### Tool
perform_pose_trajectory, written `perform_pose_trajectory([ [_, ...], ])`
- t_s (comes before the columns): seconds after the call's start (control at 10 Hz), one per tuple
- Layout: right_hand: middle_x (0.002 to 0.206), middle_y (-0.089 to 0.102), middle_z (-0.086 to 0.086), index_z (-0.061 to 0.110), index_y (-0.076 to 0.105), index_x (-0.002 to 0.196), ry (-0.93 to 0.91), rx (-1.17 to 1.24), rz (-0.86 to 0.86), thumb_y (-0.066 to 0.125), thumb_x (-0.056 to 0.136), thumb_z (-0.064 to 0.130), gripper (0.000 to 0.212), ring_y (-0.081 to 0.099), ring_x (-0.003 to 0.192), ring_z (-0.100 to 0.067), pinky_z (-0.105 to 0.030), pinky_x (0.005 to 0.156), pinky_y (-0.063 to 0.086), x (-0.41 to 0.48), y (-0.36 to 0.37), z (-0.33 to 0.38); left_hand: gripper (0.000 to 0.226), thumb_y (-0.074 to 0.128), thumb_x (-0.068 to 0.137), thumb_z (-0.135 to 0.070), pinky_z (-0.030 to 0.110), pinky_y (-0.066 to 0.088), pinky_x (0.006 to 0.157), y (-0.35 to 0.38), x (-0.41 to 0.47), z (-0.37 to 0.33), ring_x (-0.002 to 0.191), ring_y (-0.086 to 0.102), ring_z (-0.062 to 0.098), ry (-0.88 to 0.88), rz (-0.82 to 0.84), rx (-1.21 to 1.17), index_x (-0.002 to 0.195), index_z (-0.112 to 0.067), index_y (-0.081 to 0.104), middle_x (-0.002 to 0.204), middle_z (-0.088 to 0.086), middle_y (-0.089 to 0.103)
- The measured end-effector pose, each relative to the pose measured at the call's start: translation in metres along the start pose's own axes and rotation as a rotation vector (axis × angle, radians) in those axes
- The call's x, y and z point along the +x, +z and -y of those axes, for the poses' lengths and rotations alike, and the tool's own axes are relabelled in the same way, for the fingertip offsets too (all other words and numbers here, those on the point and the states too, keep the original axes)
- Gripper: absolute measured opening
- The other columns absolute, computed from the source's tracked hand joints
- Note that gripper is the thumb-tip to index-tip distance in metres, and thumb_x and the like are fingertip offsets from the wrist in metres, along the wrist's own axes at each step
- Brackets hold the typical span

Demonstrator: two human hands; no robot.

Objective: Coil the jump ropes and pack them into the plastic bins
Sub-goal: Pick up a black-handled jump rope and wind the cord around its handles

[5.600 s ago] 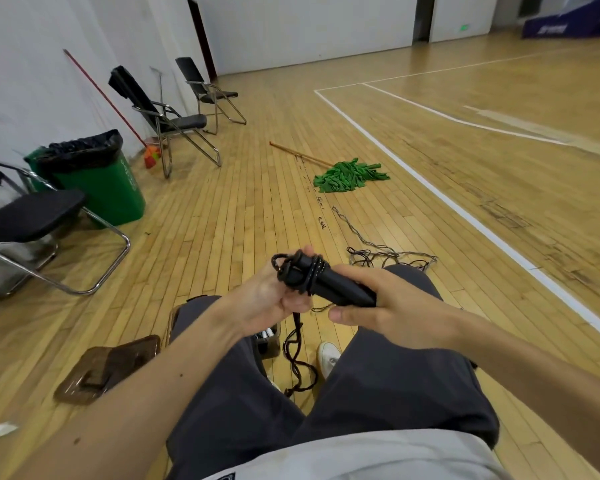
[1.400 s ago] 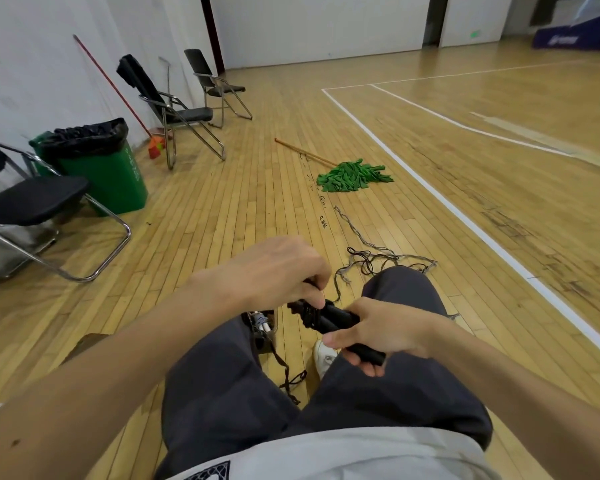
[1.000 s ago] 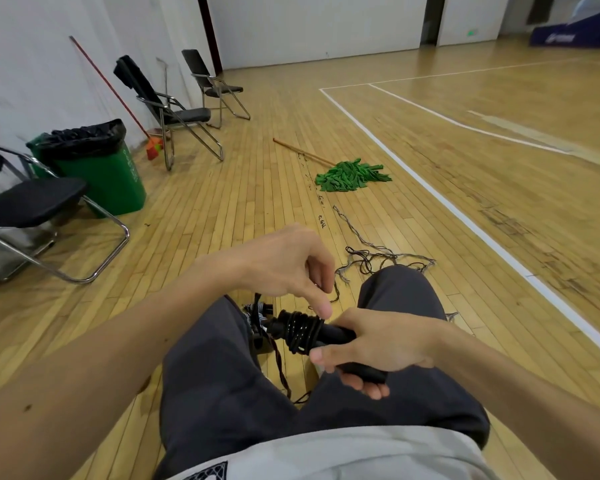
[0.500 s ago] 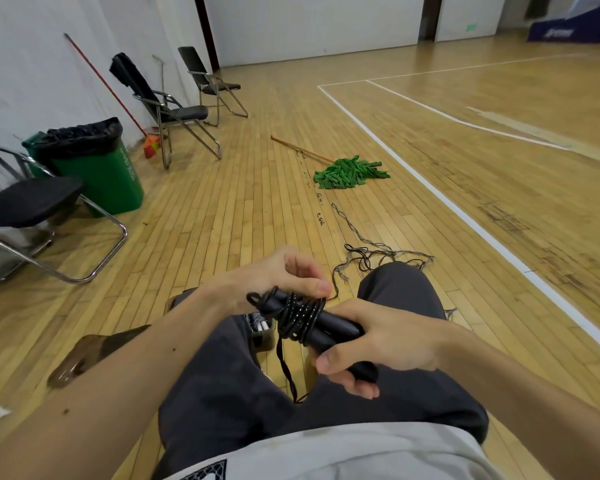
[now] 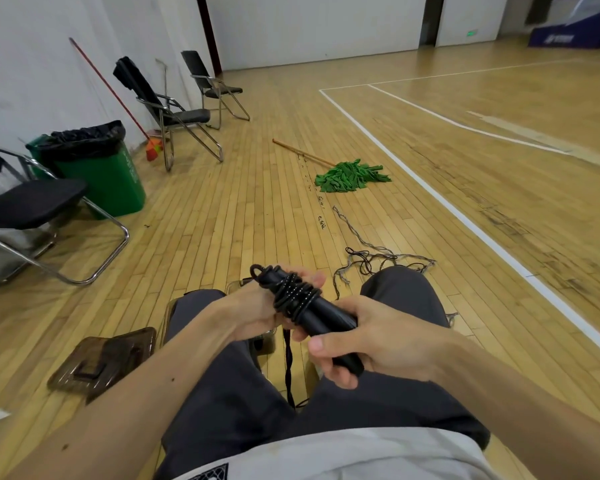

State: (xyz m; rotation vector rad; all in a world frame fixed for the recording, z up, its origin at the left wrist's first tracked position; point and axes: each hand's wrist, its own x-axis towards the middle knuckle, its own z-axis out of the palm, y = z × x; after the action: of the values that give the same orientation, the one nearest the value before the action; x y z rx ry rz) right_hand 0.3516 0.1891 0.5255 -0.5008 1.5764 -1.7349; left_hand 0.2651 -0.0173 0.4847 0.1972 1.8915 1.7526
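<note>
A black jump rope (image 5: 298,296) has its cord wound round its two handles, held over my lap. My right hand (image 5: 371,337) grips the lower end of the handles. My left hand (image 5: 267,306) cups the wound upper end from the left, fingers curled behind the cord. A loose tail of cord (image 5: 288,368) hangs down between my knees. A brown plastic bin (image 5: 267,337) shows partly under my hands, mostly hidden. Its brown lid (image 5: 104,358) lies on the floor to the left. More tangled rope (image 5: 371,258) lies on the floor past my right knee.
A green trash bin (image 5: 97,171) and black folding chairs (image 5: 28,206) stand at the left wall. A green mop (image 5: 350,174) lies on the wooden floor ahead. White court lines (image 5: 465,216) run along the right.
My left hand circled over the handles, laying more turns of cord. The bundle has risen a little and the hanging tail is shorter. My right hand kept its grip.
</note>
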Motion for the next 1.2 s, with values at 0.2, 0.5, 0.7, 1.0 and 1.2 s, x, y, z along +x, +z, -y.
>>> perform_pose_trajectory([
  [0.2,0.074,0.061,-0.011,-0.003,0.048,0.124,-0.017,0.011,-0.192,0.068,0.094,0.009,0.038,0.055,0.057,-0.019,-0.027,0.054,0.049,0.010,-0.004,-0.009,0.023,0.047,0.106,-0.010,0.058,0.045,0.096,0.034,-0.018,-0.010,0.099,0.053,0.034,0.102,-0.079,0.090,0.101,-0.017,0.069,0.107,0.027,0.068],
  [0.5,0.071,0.059,-0.016,0.002,0.043,0.123,-0.074,0.095,-0.378,0.063,0.095,0.001,0.035,0.053,0.053,-0.022,-0.030,0.049,0.044,0.010,-0.024,-0.013,0.028,0.042,0.108,-0.025,0.025,0.042,0.051,0.056,-0.022,0.000,0.054,0.050,0.018,0.101,-0.066,0.053,0.118,-0.006,0.061,0.073,0.007,0.065],
  [0.7,0.070,0.064,-0.012,-0.001,0.043,0.123,-0.008,-0.045,-0.593,0.069,0.092,0.006,0.040,0.057,0.055,-0.023,-0.031,0.049,0.049,0.013,-0.045,-0.032,0.026,0.047,0.106,-0.029,0.022,0.042,0.055,0.062,-0.027,0.015,0.050,0.049,0.009,0.065,-0.018,0.342,0.121,-0.011,0.059,0.068,-0.001,0.060],
  [1.0,0.077,0.070,-0.010,0.003,0.045,0.123,0.071,-0.096,-0.556,0.074,0.090,0.011,0.045,0.062,0.061,-0.021,-0.027,0.052,0.053,0.018,-0.049,-0.048,0.018,0.050,0.104,-0.030,0.026,0.035,0.054,0.061,-0.044,0.000,0.059,0.049,0.007,0.235,-0.079,1.090,0.096,-0.019,0.062,0.069,-0.009,0.055],
  [1.2,0.077,0.070,-0.009,0.009,0.050,0.125,0.102,-0.152,-0.504,0.072,0.094,0.016,0.038,0.062,0.062,-0.020,-0.027,0.053,0.052,0.017,-0.038,-0.042,0.024,0.054,0.101,-0.040,0.033,0.051,0.076,0.051,-0.052,-0.044,0.085,0.060,0.016,0.280,-0.118,1.537,0.110,-0.021,0.066,0.093,-0.005,0.063],
])
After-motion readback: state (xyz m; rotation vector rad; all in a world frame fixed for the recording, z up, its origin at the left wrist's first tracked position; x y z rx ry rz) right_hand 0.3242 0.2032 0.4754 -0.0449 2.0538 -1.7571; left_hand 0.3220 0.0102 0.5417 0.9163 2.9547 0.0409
